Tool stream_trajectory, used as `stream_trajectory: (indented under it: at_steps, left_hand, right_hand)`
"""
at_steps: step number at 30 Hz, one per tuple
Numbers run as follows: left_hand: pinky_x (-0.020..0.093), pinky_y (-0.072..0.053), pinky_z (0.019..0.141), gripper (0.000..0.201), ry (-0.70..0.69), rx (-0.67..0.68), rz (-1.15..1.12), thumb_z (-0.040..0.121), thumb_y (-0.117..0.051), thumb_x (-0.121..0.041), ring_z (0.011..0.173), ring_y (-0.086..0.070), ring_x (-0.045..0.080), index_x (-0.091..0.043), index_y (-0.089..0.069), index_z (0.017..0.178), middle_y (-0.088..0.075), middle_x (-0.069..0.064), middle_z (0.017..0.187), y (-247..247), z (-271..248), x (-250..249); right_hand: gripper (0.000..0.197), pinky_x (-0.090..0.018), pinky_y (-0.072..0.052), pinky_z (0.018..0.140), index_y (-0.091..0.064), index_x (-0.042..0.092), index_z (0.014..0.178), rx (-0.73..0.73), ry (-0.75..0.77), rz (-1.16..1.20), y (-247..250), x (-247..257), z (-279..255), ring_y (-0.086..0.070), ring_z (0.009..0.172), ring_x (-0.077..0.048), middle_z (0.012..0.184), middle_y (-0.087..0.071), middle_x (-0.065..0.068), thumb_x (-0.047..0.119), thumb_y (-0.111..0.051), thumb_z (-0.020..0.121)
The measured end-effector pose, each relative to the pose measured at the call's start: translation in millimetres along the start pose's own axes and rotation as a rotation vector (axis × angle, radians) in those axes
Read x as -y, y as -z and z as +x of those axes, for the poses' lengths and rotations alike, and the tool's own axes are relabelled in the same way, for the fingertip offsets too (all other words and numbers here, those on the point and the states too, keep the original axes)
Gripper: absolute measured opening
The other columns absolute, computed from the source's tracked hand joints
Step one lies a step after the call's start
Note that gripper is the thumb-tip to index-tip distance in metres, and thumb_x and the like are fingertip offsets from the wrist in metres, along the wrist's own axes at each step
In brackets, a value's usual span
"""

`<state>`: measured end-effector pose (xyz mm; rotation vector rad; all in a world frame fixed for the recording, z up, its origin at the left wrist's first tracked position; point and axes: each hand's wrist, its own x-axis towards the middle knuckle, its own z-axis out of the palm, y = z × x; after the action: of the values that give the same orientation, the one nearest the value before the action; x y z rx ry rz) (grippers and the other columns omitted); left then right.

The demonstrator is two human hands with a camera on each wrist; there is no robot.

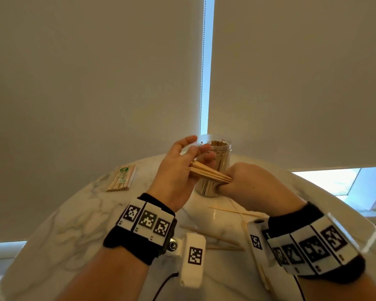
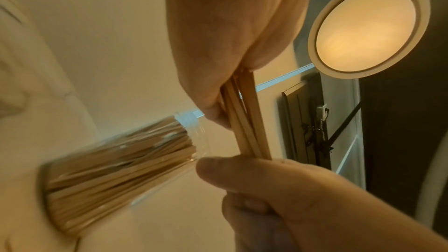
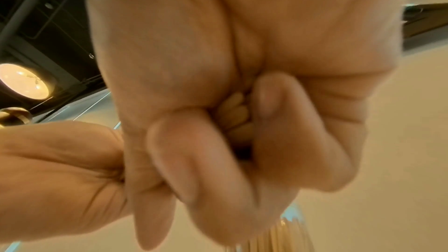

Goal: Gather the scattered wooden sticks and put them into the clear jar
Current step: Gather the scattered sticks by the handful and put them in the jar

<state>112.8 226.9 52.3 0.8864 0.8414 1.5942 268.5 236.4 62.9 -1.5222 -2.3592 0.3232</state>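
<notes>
Head view alone shows the marble table (image 1: 59,218) and its layout: the clear jar (image 1: 217,153) stands at 12 o'clock from the hands, already holding many sticks, a wrapped pack of sticks (image 1: 122,178) lies at 10 o'clock, and loose sticks (image 1: 211,234) lie scattered at 6 o'clock between the wrists. The left wrist view alone shows the ceiling lamp (image 2: 368,26) and the jar's side, packed with upright sticks. The right wrist view alone shows the ends of the held sticks inside the closed fist.

Right hand (image 1: 245,183): fingers curled tightly round one end of a small bundle of sticks (image 1: 211,172); the thumb and fingers wrap it fully in the right wrist view.

Left hand (image 1: 178,170): partly open, index finger raised and nearly straight, the other fingers bent; the opposite end of the bundle passes between thumb and fingers, gripped there as the left wrist view shows.

The bundle spans between the two hands, tilted slightly down toward 3 o'clock, in front of the jar's wall and below its open rim. The left fingertips lie just beside the rim; whether they touch it cannot be told
</notes>
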Motion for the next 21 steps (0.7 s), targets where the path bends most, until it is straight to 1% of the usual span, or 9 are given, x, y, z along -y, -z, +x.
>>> stream_trajectory:
  at_steps: [3, 5, 7, 9, 12, 15, 17, 19, 21]
  left_hand:
    - [0.041, -0.06, 0.085, 0.052, -0.089, 0.026, 0.113, 0.099, -0.046, -0.05, 0.091, -0.074, 0.029, -0.006, -0.066, 0.118, -0.075, 0.017, 0.104, -9.8, -5.8, -0.2]
    - [0.036, -0.062, 0.079, 0.066, -0.098, 0.053, 0.313, 0.088, -0.051, -0.063, 0.087, -0.075, 0.027, -0.002, -0.074, 0.102, -0.077, 0.014, 0.093, -16.7, -13.2, 1.4]
    - [0.034, -0.062, 0.069, 0.049, -0.125, 0.067, 0.48, 0.087, -0.066, -0.052, 0.082, -0.076, 0.026, -0.004, -0.074, 0.097, -0.077, 0.013, 0.088, -15.1, -13.3, 7.6]
    - [0.033, -0.061, 0.06, 0.04, -0.16, -0.017, 0.493, 0.085, -0.075, -0.041, 0.076, -0.076, 0.023, -0.013, -0.062, 0.111, -0.075, 0.013, 0.09, -9.8, -10.3, 11.1]
    - [0.025, -0.054, 0.053, 0.045, -0.259, -0.178, 0.556, 0.087, -0.07, -0.051, 0.065, -0.072, 0.013, -0.023, -0.052, 0.117, -0.073, 0.006, 0.081, -1.9, -4.4, 10.3]
    - [0.025, -0.05, 0.055, 0.046, -0.252, -0.126, 0.613, 0.098, -0.052, -0.054, 0.058, -0.067, 0.011, -0.015, -0.071, 0.082, -0.072, 0.005, 0.07, -3.1, -5.8, 13.2]
    - [0.033, -0.05, 0.058, 0.055, -0.267, -0.104, 0.663, 0.096, -0.054, -0.055, 0.054, -0.063, 0.015, -0.013, -0.071, 0.065, -0.07, 0.007, 0.063, -4.5, -7.5, 15.2]
    - [0.038, -0.054, 0.067, 0.054, -0.316, -0.12, 0.667, 0.091, -0.062, -0.057, 0.058, -0.064, 0.021, -0.012, -0.071, 0.061, -0.068, 0.009, 0.061, -2.6, -5.0, 15.3]
    - [0.032, -0.049, 0.061, 0.05, -0.347, -0.182, 0.632, 0.088, -0.067, -0.054, 0.049, -0.058, 0.011, -0.013, -0.069, 0.061, -0.066, 0.006, 0.056, 3.6, -0.3, 12.1]
  right_hand:
    - [0.031, -0.025, -0.036, 0.051, -0.056, 0.024, 0.063, -0.041, -0.006, -0.018, 2.7, 2.9, -3.0, -0.051, 0.055, -0.012, 0.059, -0.053, 0.004, 0.041, -0.063, 0.089]
    - [0.033, -0.025, -0.032, 0.05, -0.051, 0.026, 0.061, -0.064, -0.018, -0.041, 2.7, 2.5, -3.9, -0.047, 0.053, -0.01, 0.058, -0.05, 0.005, 0.04, -0.064, 0.088]
    - [0.029, -0.026, -0.034, 0.05, -0.056, 0.027, 0.063, -0.062, -0.025, -0.035, 5.2, -0.2, -3.6, -0.049, 0.053, -0.011, 0.057, -0.052, 0.005, 0.043, -0.069, 0.084]
    - [0.023, -0.025, -0.038, 0.052, -0.067, 0.025, 0.071, -0.024, -0.003, 0.006, 7.4, 0.1, -3.5, -0.053, 0.055, -0.01, 0.059, -0.058, 0.004, 0.045, -0.073, 0.081]
    - [0.018, -0.023, -0.037, 0.053, -0.069, 0.025, 0.078, -0.003, 0.025, 0.037, 4.1, 6.4, -4.1, -0.056, 0.057, -0.009, 0.062, -0.06, 0.004, 0.041, -0.07, 0.085]
    - [0.019, -0.026, -0.039, 0.053, -0.066, 0.024, 0.085, -0.089, -0.011, -0.079, -1.7, 9.7, -3.8, -0.058, 0.062, -0.012, 0.068, -0.061, 0.004, 0.044, -0.064, 0.087]
    - [0.023, -0.027, -0.04, 0.053, -0.064, 0.023, 0.089, -0.121, -0.037, -0.142, -7.1, 10.3, -2.1, -0.06, 0.064, -0.014, 0.071, -0.061, 0.003, 0.045, -0.061, 0.087]
    - [0.023, -0.025, -0.038, 0.051, -0.064, 0.021, 0.088, -0.107, -0.009, -0.126, -12.1, 12.7, -0.7, -0.06, 0.063, -0.014, 0.071, -0.061, 0.003, 0.045, -0.063, 0.086]
    - [0.023, -0.024, -0.037, 0.052, -0.062, 0.025, 0.086, -0.119, 0.061, -0.068, -12.3, 15.6, -0.4, -0.059, 0.064, -0.011, 0.071, -0.061, 0.006, 0.047, -0.065, 0.085]
